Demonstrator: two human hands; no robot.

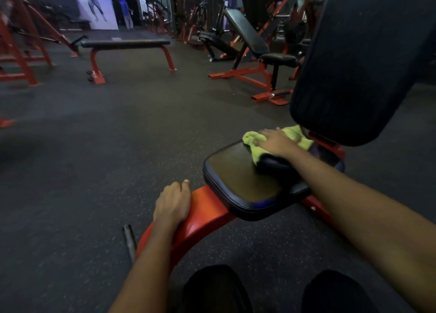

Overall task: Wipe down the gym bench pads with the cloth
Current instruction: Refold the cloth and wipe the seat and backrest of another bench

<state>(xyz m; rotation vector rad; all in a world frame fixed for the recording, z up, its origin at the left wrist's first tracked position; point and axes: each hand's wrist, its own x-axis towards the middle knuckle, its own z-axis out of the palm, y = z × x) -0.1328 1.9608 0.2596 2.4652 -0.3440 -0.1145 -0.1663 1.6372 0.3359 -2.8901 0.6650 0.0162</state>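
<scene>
Fingers (264, 138) of the right hand (277, 143) lie straight and spread, pressing the green cloth (251, 140) flat on the far end of the seat pad (236, 178), just below the upright back pad (354, 65). The seat looks mid-wipe, and the back pad probably remains. The left hand (172, 204) curls over the red frame (205, 209), bracing. A flat bench (125, 43) stands well apart.

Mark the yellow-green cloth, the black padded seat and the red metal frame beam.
yellow-green cloth (250, 137): head view, bunched left end.
black padded seat (236, 178): head view, bare top face.
red metal frame beam (207, 206): head view, curved top face.
</scene>
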